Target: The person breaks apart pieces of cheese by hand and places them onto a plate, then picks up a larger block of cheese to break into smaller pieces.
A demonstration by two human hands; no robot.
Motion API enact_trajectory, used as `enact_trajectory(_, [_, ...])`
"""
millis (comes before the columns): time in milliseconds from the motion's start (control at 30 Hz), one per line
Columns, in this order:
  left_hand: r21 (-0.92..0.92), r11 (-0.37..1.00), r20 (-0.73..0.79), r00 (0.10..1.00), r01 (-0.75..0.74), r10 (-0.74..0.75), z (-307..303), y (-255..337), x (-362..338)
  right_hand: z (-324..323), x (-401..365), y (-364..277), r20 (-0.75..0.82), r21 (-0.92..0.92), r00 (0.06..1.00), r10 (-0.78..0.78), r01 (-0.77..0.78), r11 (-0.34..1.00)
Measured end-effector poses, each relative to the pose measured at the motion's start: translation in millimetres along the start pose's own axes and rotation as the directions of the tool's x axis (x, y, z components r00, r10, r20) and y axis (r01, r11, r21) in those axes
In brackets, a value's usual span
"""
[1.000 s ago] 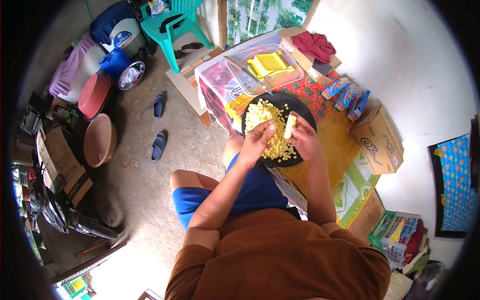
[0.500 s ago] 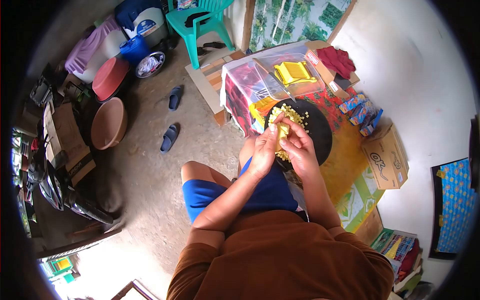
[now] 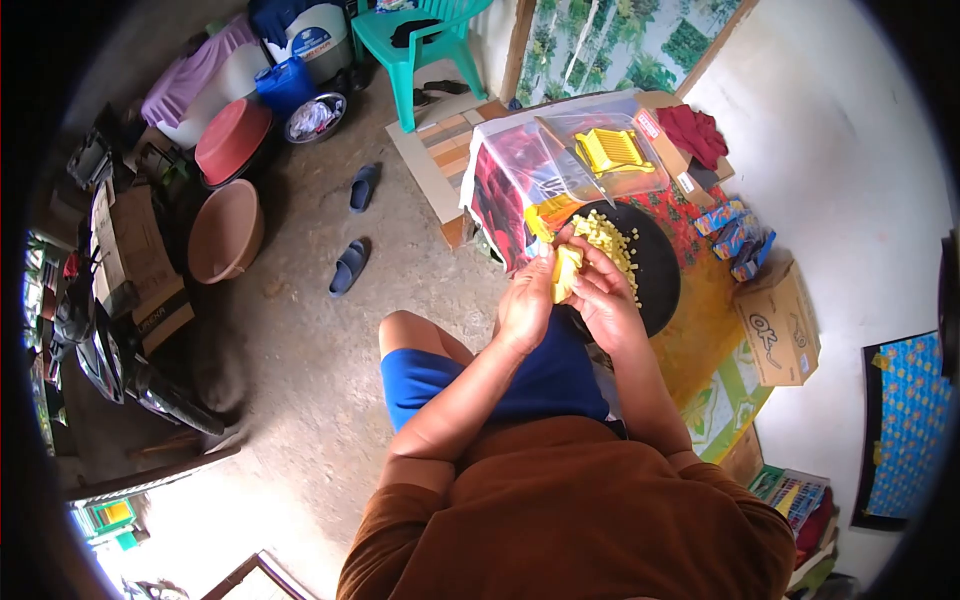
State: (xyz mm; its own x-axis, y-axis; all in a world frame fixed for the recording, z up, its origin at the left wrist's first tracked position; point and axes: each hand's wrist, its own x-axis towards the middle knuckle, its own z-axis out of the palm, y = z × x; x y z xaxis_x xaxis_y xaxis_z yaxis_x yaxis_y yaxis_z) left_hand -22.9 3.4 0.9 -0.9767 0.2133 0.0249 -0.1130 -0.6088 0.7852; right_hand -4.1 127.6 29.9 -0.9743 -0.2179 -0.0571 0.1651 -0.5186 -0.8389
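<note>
Between my hands, over the near left edge of a round black tray (image 3: 660,285), is a soft yellow piece (image 3: 566,274). My left hand (image 3: 528,300) has its fingers closed round the left side of it. From the right, my right hand (image 3: 606,300) pinches the same piece with thumb and fingers. Small pale yellow cubes (image 3: 608,240) lie heaped on the tray just beyond my hands. Beyond the tray, a yellow slotted tool (image 3: 613,151) lies in a clear plastic container (image 3: 650,180), and a long blade (image 3: 578,165) rests at that container's left side.
An open carton with red cloth (image 3: 692,136) stands at the table's back right. Blue packets (image 3: 735,240) and a cardboard box (image 3: 778,325) are to the right. On the floor at left are slippers (image 3: 350,268), basins (image 3: 227,232) and a green chair (image 3: 428,45).
The view has shifted, so the surroundings appear further right. My hands and the yellow piece have moved toward the left edge of the tray, uncovering more of the cubes.
</note>
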Motion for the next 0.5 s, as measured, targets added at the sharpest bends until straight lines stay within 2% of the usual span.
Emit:
enact_trajectory(100, [-0.054, 0.998, -0.014, 0.999, 0.033, -0.034, -5, 2, -4, 10, 1, 3, -0.021, 0.029, 0.999, 0.028, -0.027, 0.999])
enact_trajectory(167, [-0.039, 0.999, -0.008, 1.0, -0.005, 0.005, -10, 2, -4, 22, 2, 3, -0.04, 0.042, 0.999, 0.017, -0.015, 0.999])
enact_trajectory(200, [-0.031, 0.999, -0.002, 1.0, -0.023, 0.023, -12, 1, -4, 22, 3, 6, -0.033, -0.017, 0.999, -0.004, 0.003, 1.0])
enact_trajectory(300, [0.17, 0.984, -0.011, 0.998, -0.059, 0.062, -18, -2, -7, 19, 8, 18, -0.032, -0.183, 0.994, -0.103, 0.096, 0.978])
enact_trajectory(400, [0.187, 0.978, -0.022, 0.995, -0.088, 0.094, -17, -6, -7, 21, 9, 16, -0.047, -0.246, 0.991, -0.128, 0.112, 0.963])
enact_trajectory(500, [0.177, 0.982, 0.0, 0.997, -0.073, 0.075, -19, -7, -7, 21, 6, 15, -0.076, -0.231, 0.991, -0.11, 0.089, 0.969])
